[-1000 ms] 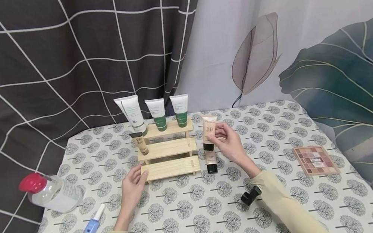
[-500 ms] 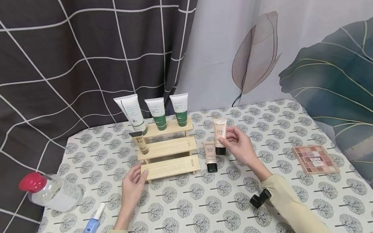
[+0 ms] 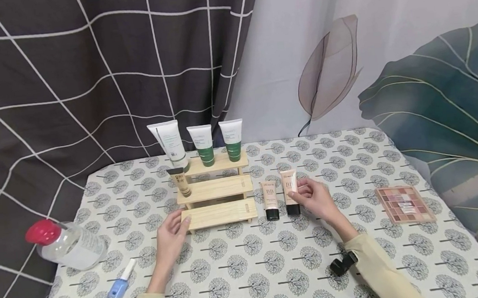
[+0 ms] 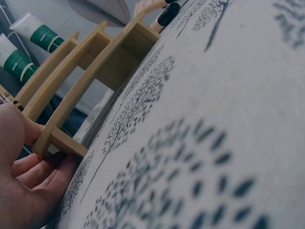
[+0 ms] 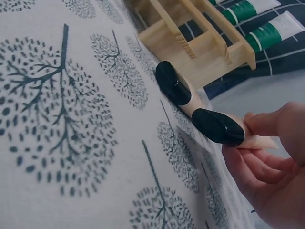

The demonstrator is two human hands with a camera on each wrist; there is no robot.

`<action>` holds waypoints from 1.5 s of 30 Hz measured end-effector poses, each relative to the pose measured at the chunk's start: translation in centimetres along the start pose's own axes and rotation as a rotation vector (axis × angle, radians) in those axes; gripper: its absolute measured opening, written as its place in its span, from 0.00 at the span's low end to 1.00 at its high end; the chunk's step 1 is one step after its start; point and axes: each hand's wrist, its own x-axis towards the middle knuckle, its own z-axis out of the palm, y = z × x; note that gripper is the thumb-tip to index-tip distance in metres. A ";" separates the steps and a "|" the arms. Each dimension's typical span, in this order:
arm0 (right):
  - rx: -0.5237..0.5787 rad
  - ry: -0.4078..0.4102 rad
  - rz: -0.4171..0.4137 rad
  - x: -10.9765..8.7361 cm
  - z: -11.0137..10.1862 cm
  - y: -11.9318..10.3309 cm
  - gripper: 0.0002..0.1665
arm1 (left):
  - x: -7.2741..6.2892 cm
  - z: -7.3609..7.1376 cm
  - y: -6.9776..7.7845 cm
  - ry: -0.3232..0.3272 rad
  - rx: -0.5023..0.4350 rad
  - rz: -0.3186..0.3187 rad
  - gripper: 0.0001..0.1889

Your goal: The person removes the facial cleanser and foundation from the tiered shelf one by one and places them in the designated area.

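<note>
My right hand (image 3: 316, 199) pinches a beige BB cream tube (image 3: 290, 187) with a black cap between thumb and fingers. It stands cap down beside a matching BB cream tube (image 3: 270, 196), just right of the wooden shelf. In the right wrist view the held tube's black cap (image 5: 218, 127) shows close over the cloth. My left hand (image 3: 171, 233) grips the left end of the lowest step of the three-tier wooden shelf (image 3: 219, 214); in the left wrist view the thumb lies over the step end (image 4: 44, 140) and the fingers curl beneath.
White-and-green tubes (image 3: 232, 140) and a larger white tube (image 3: 169, 143) stand on the top step. A small gold tube (image 3: 180, 182) leans on the middle step. Left are a red-capped bottle (image 3: 71, 246) and blue nail polish (image 3: 120, 285); right lies an eyeshadow palette (image 3: 406, 205).
My right hand has carried its BB cream tube from in front of the other one to the right, then down beside it. The left hand has stayed on the shelf.
</note>
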 end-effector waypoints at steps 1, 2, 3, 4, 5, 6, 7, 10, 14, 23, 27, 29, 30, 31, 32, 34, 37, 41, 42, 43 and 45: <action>0.001 -0.003 0.008 -0.1 0.0 0.1 0.27 | 0.0 0.0 0.0 0.000 -0.003 0.000 0.25; -0.001 -0.004 0.017 -0.1 0.1 0.2 0.27 | 0.0 0.0 0.0 0.001 -0.003 0.001 0.25; -0.001 -0.002 0.029 -0.2 0.1 0.2 0.26 | 0.0 0.0 0.0 0.000 -0.003 0.001 0.25; -0.003 -0.002 0.039 -0.2 0.1 0.3 0.26 | 0.0 0.0 0.0 0.000 -0.003 0.000 0.25; -0.007 -0.004 0.041 -0.2 0.2 0.4 0.26 | 0.0 -0.1 0.0 -0.001 -0.004 -0.001 0.25; -0.012 -0.004 0.047 -0.2 0.2 0.4 0.26 | 0.0 -0.1 0.0 -0.003 -0.007 -0.002 0.25; -0.018 -0.002 0.054 -0.3 0.3 0.5 0.26 | 0.0 -0.1 0.0 -0.004 -0.008 -0.003 0.25; -0.060 0.000 0.061 -0.2 0.4 0.7 0.26 | 0.0 -0.1 -0.1 -0.005 -0.010 -0.002 0.25; -0.138 0.034 0.074 -0.1 0.5 0.9 0.27 | 0.1 0.0 -0.3 0.001 -0.006 0.001 0.24; -0.236 0.071 0.069 -0.2 0.6 0.9 0.29 | 0.1 0.1 -0.5 0.010 0.009 -0.011 0.23; -0.264 0.073 0.058 -0.3 0.3 0.8 0.27 | 0.1 0.1 -0.4 0.014 0.001 0.013 0.23; -0.282 0.085 0.054 -0.4 0.1 0.7 0.25 | 0.1 0.1 -0.3 0.013 -0.009 0.020 0.23; -0.288 0.087 0.052 -0.4 0.0 0.8 0.25 | 0.1 0.1 -0.3 0.011 -0.013 0.020 0.23; -0.293 0.090 0.046 -0.5 -0.1 0.8 0.24 | 0.1 0.1 -0.2 0.011 -0.015 0.021 0.23; -0.297 0.095 0.042 -0.5 -0.1 0.7 0.24 | 0.1 0.1 -0.2 0.011 -0.017 0.021 0.23; -0.302 0.100 0.028 -0.7 -0.1 0.6 0.23 | 0.1 0.1 -0.2 0.012 -0.019 0.020 0.23; -0.304 0.107 0.015 -0.8 -0.1 0.5 0.22 | 0.1 0.1 -0.2 0.013 -0.010 0.018 0.23; -0.309 0.109 0.003 -0.9 -0.1 0.2 0.22 | 0.0 0.1 -0.3 0.010 -0.003 0.013 0.23; -0.307 0.108 -0.007 -0.9 -0.1 0.1 0.22 | 0.0 0.1 -0.3 0.010 -0.004 0.013 0.24; -0.308 0.110 -0.021 -0.9 -0.1 -0.1 0.22 | 0.0 0.1 -0.3 0.011 -0.007 0.013 0.24; -0.302 0.110 -0.053 -0.7 -0.1 -0.6 0.21 | 0.0 0.1 -0.3 0.013 -0.014 0.012 0.23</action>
